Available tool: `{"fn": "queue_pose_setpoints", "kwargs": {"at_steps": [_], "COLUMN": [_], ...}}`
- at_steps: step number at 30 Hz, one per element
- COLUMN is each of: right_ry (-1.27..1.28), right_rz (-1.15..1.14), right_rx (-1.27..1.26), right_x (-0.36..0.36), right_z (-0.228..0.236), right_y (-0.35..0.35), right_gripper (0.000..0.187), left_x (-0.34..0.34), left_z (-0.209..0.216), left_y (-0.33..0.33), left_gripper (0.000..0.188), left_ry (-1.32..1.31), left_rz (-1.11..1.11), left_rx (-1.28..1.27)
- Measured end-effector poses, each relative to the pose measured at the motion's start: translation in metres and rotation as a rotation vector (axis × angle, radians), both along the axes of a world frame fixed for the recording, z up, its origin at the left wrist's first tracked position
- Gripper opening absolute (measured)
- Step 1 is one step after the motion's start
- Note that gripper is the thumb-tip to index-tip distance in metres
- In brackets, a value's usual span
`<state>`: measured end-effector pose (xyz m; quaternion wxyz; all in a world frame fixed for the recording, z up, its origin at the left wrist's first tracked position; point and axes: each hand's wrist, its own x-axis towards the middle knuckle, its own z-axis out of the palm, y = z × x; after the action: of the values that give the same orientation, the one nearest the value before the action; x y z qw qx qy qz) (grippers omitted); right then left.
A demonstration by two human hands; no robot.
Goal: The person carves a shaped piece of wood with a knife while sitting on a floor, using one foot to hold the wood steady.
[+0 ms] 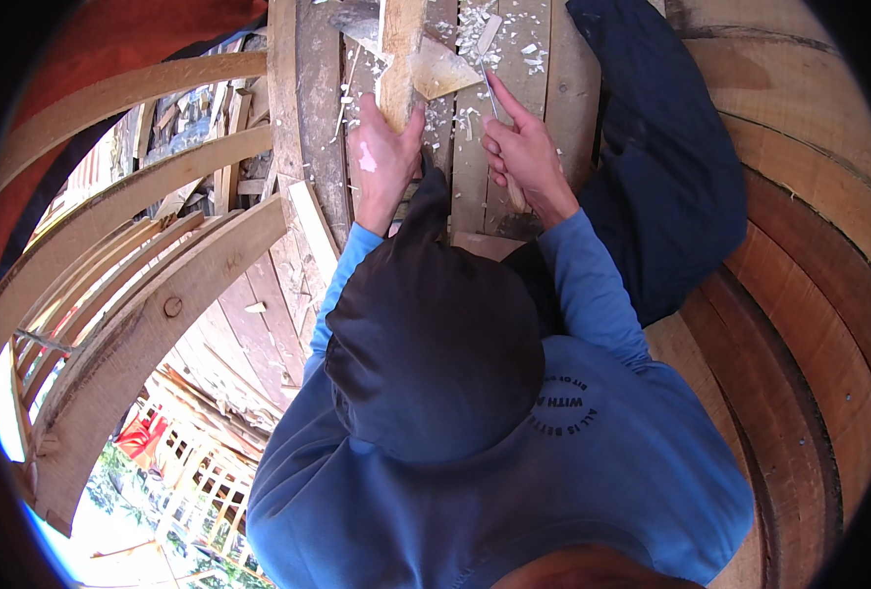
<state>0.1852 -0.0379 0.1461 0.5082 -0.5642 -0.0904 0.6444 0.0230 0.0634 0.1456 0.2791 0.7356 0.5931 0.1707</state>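
Observation:
My left hand (388, 152) is closed round the lower end of a pale, notched wooden bar (399, 64). Its thumb and fingers lie along the two sides. Under the bar, crossing it, lies a flat greyish wooden piece (447, 73) with a pointed right corner. To the right, my right hand (529, 157) grips a thin-bladed knife (491, 96), index finger stretched along the blade. A bit of its wooden handle shows below the fist. The blade's far end is close to the pointed corner; whether they touch, I cannot tell.
Wood shavings (527, 51) litter the plank floor (318, 88). Curved timber ribs (161, 280) rise on the left, with scrap wood beyond them. Broad curved planks (799, 265) form a wall on the right. My dark-trousered leg (676, 167) is bent beside my right arm.

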Motion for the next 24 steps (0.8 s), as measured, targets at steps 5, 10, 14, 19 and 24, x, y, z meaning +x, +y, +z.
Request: {"fn": "queue_pose_setpoints", "kwargs": {"at_steps": [5,10,14,19,24], "right_ry": [-0.017,-0.028,-0.024,-0.039,-0.044], "right_rz": [-0.002,-0.008,-0.002,0.008,0.015], "right_rx": [-0.009,-0.02,-0.011,-0.016,-0.015], "right_x": [-0.002,-0.003,-0.004,-0.003,-0.003], "right_z": [-0.005,-0.005,-0.007,-0.004,-0.007], "right_y": [0.0,-0.001,-0.001,-0.001,-0.002], "right_gripper": [0.066,0.065,0.065,0.066,0.066], "left_x": [-0.003,-0.002,-0.007,-0.005,-0.011], "left_z": [-0.002,-0.002,-0.015,-0.004,-0.013], "left_y": [0.001,0.0,0.002,0.001,0.0], "left_gripper": [0.041,0.04,0.036,0.022,0.019], "left_ry": [0.085,0.032,-0.153,-0.57,-0.608], "left_rz": [-0.075,-0.054,-0.072,0.185,0.184], "left_rx": [0.115,0.097,0.121,-0.6,-0.67]}}
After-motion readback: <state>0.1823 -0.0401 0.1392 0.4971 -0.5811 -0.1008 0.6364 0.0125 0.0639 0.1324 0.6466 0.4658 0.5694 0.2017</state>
